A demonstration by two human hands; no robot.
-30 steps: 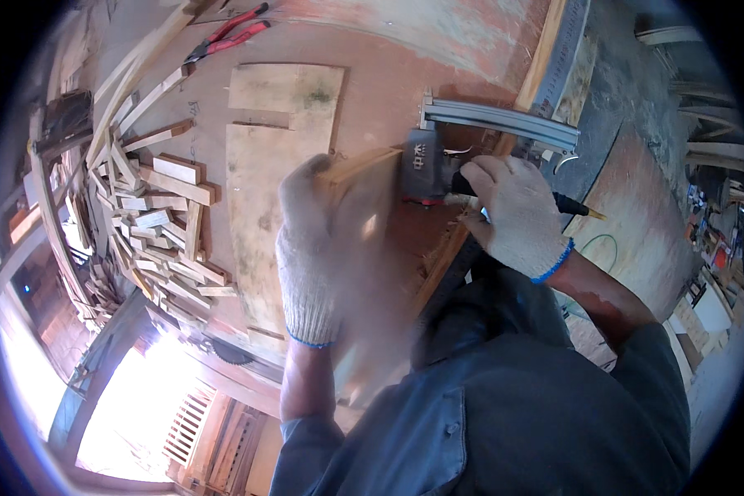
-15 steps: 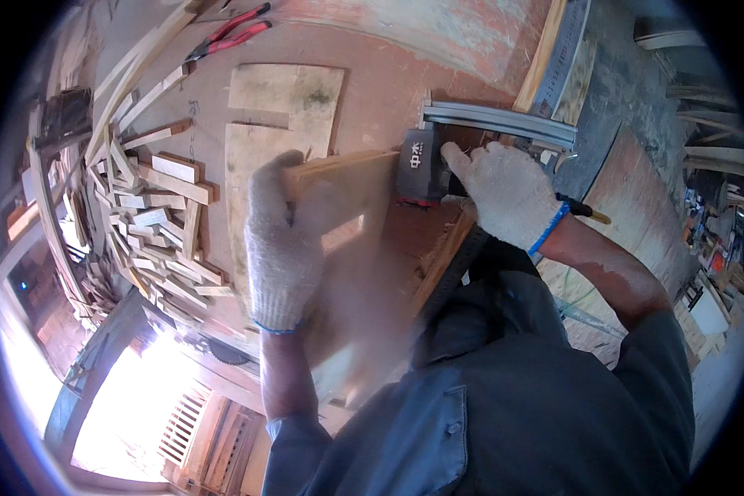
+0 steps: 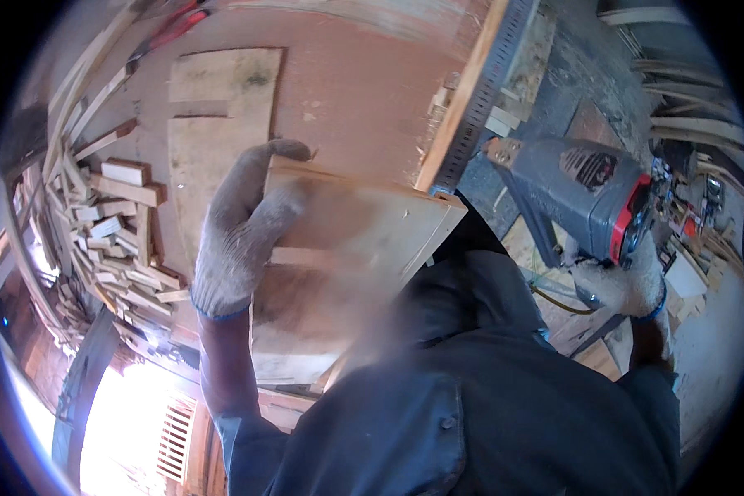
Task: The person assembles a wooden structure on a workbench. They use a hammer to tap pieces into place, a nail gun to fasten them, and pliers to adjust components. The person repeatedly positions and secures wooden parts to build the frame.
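Note:
My left hand (image 3: 238,227), in a pale knit glove, is closed round the far left part of a pale wooden workpiece (image 3: 380,217) made of joined boards. The piece is tilted in front of my body, and a blurred patch hides some of its near part. Off to the right, my gloved right hand (image 3: 641,281) is closed on a grey and black nail gun (image 3: 574,194) with a red band at one end. The gun is apart from the wood, and its body covers part of that hand. A thin yellowish hose (image 3: 564,304) runs below it.
Several short wood offcuts (image 3: 128,236) lie heaped at the left. A flat notched board (image 3: 223,87) rests beyond my left hand, with red-handled pliers (image 3: 174,31) farther off. A steel ruler (image 3: 481,97) lies along a wood strip (image 3: 457,103) at the table's right edge.
My right hand has drawn the nail gun away from the wooden workpiece, to the right and nearer me. My left hand keeps its hold, and the view has shifted.

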